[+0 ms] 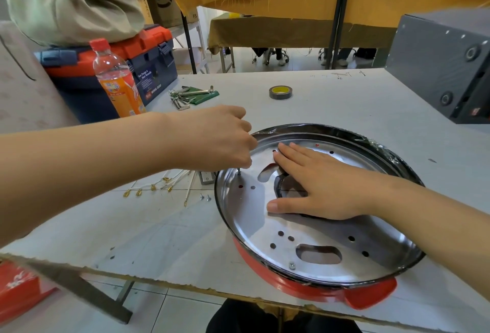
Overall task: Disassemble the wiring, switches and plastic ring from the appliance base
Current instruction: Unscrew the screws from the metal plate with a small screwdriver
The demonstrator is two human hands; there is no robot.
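The round appliance base (331,261) lies on the table, a shiny metal plate with holes inside a black rim and red plastic ring (313,289). My right hand (315,189) presses flat on the plate's middle, fingers straight. My left hand (222,139) hovers over the plate's left edge, its fingertips pinching a small screw (239,172) that stands in the plate. White wires with brass terminals (159,186) and a white switch (206,177) lie loose on the table, left of the base. Another screw (292,265) sits near the plate's front.
Two loose screws (205,197) lie beside the wires. Hex keys (185,95), a roll of tape (280,92), an orange drink bottle (116,80) and a toolbox (148,62) stand at the back left. A grey box (445,64) sits at the far right.
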